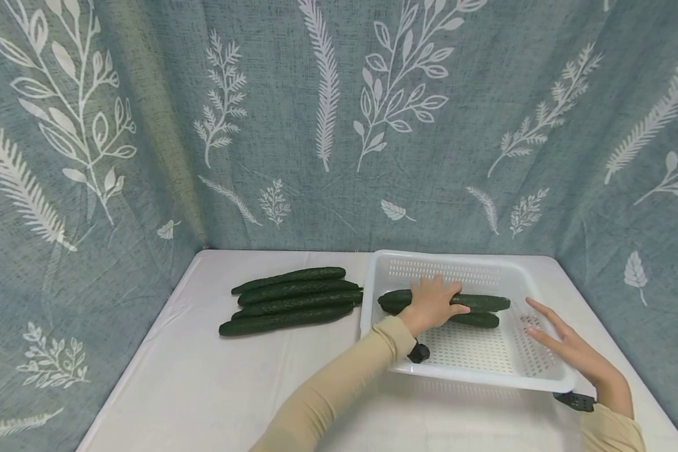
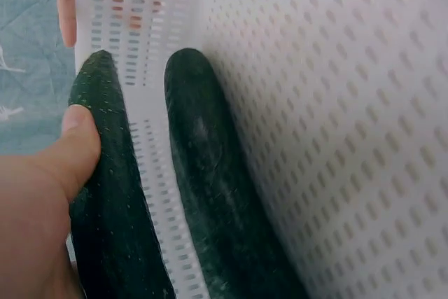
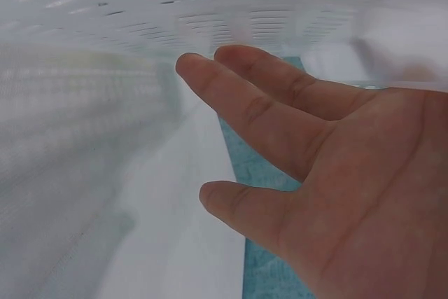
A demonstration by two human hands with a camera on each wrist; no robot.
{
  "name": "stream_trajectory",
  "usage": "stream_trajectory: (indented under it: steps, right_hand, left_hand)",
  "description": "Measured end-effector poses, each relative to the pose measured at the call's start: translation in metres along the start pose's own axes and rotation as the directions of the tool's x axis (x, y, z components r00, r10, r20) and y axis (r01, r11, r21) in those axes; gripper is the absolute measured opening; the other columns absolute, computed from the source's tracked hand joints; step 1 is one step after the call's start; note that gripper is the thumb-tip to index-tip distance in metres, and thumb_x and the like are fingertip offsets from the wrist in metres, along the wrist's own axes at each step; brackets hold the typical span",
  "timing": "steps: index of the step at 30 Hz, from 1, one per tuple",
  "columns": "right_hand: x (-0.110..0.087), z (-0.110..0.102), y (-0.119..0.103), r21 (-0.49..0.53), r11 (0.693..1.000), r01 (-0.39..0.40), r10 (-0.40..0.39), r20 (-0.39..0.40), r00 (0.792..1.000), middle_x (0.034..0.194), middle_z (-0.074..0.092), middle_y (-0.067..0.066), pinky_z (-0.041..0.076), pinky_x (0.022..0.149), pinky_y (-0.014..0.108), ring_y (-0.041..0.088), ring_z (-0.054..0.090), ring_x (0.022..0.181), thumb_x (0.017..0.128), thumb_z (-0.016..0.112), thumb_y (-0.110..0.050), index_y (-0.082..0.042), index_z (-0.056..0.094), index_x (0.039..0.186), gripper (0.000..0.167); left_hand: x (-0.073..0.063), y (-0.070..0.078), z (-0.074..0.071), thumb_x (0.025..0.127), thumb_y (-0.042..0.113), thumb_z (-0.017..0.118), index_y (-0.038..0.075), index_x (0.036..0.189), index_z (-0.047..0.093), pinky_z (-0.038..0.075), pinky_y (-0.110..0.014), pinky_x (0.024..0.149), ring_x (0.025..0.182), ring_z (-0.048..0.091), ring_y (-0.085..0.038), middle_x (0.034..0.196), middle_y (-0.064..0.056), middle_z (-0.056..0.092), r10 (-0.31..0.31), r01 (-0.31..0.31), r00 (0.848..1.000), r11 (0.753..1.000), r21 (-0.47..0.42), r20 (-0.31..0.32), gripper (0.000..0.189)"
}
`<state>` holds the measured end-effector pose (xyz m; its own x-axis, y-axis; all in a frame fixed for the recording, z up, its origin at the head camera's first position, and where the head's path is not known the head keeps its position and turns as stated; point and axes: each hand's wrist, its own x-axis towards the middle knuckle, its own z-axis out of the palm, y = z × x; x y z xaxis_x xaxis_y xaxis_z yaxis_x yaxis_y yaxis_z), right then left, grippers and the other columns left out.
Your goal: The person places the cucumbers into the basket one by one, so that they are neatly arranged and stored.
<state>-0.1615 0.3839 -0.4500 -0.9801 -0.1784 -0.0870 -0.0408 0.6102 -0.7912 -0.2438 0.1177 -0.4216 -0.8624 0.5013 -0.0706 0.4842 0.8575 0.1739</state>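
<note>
A white perforated plastic basket [image 1: 486,377] stands toward the right of the table. Inside it, my left hand [image 1: 431,302] grips a long dark green cucumber [image 1: 486,303] from above. A second cucumber [image 1: 479,320] lies beside it on the near side, on the basket floor. The left wrist view shows the thumb [image 2: 82,138] laid against the upper cucumber [image 2: 115,194], the other fingers mostly hidden. My right hand [image 1: 582,351] is at the basket's right side, fingers extended and holding nothing. In the right wrist view its fingers [image 3: 259,110] spread close to the perforated wall [image 3: 231,22].
Left of the basket several more cucumbers [image 1: 285,320] lie side by side on the white tablecloth [image 1: 192,383]. Patterned blue-green fabric [image 1: 282,125] hangs behind and at both sides. A dark wrist device [image 1: 575,402] sits by the right wrist.
</note>
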Motion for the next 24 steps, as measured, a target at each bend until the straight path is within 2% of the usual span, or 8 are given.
stream_trajectory:
  steps: [5,11,15,24]
  right_hand:
    - [0.0,0.001,0.0,0.001,1.0,-0.002,0.002,0.001,1.0,0.147,0.006,0.035,0.037,0.082,0.07,0.063,0.019,0.124,0.098,0.045,-0.029,-0.019,0.001,0.15,0.068]
    - [-0.001,0.002,-0.001,0.041,0.999,0.015,-0.015,-0.005,1.0,0.145,0.008,0.037,0.047,0.075,0.061,0.064,0.026,0.12,0.098,0.045,-0.026,-0.018,0.002,0.15,0.068]
    - [-0.002,0.002,0.0,0.039,0.999,0.029,-0.029,-0.008,1.0,0.146,0.008,0.036,0.046,0.076,0.061,0.062,0.026,0.121,0.098,0.045,-0.025,-0.018,0.003,0.15,0.067]
    - [-0.001,0.0,0.0,0.007,1.0,0.021,-0.021,0.0,1.0,0.147,0.008,0.034,0.042,0.08,0.064,0.06,0.025,0.123,0.099,0.044,-0.026,-0.019,0.002,0.15,0.067]
  left_hand:
    - [0.0,0.001,0.004,0.086,0.065,0.037,0.041,0.137,0.038,0.033,-0.047,0.102,0.129,0.036,-0.033,0.142,-0.002,0.037,-0.003,0.003,0.998,1.0,-0.007,0.062,0.057]
    - [0.0,0.001,0.005,0.087,0.064,0.039,0.041,0.139,0.035,0.032,-0.046,0.104,0.135,0.029,-0.032,0.146,0.0,0.034,-0.004,0.003,0.992,1.0,0.01,0.124,0.057]
    - [0.002,0.001,0.01,0.087,0.064,0.039,0.042,0.14,0.034,0.031,-0.045,0.105,0.134,0.032,-0.03,0.145,0.001,0.035,-0.012,0.007,0.991,0.999,0.037,0.13,0.058]
    - [0.007,-0.001,0.017,0.086,0.064,0.043,0.041,0.138,0.035,0.034,-0.041,0.101,0.131,0.036,-0.026,0.141,0.003,0.039,0.024,-0.033,0.989,0.997,0.063,0.144,0.058]
